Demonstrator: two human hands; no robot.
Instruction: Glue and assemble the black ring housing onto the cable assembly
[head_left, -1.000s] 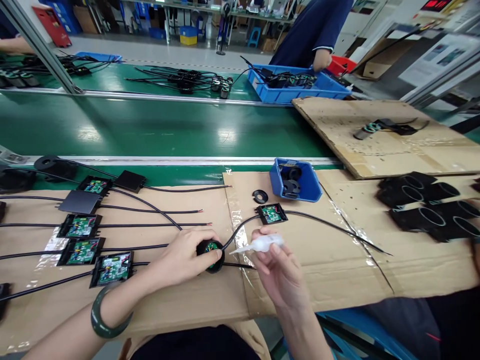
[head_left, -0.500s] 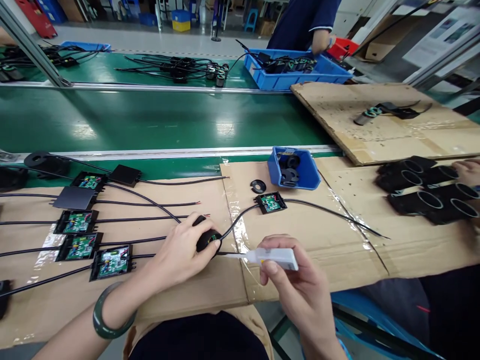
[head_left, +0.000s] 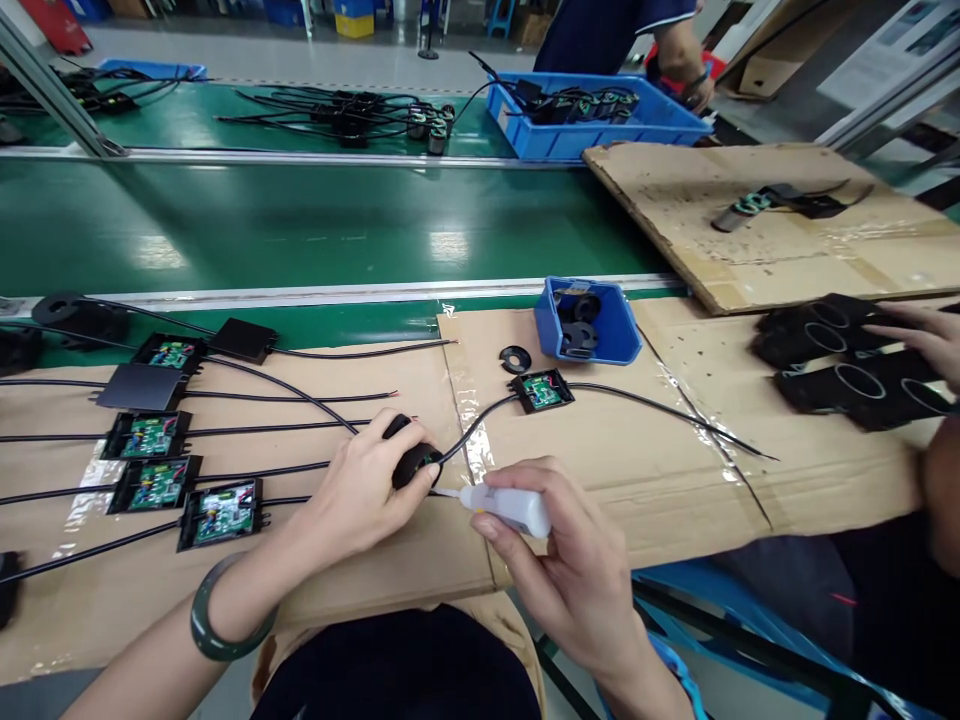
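My left hand (head_left: 382, 465) is closed around a round black plastic part (head_left: 414, 458) resting on the cardboard. From that part a black cable runs right to a small black case with a green circuit board (head_left: 544, 391). Between the thumb and fingers of my right hand (head_left: 559, 545) is a small white glue bottle (head_left: 514, 508). Its thin nozzle points left, with the tip at or very near the lower right side of the black part; exact contact I cannot make out. A black ring (head_left: 515, 359) lies flat beyond the circuit board case.
Several cabled circuit board cases (head_left: 225, 514) lie at left. A small blue bin (head_left: 589, 335) holds black rings. On the right, another person's hand (head_left: 926, 340) touches black cylindrical housings (head_left: 859, 375). Behind the conveyor (head_left: 300, 225), a person stands at a blue crate (head_left: 600, 140).
My right hand has brought the glue bottle left, its nozzle now closer to the black part. My left hand stays on it. The person at right has reached further over the housings.
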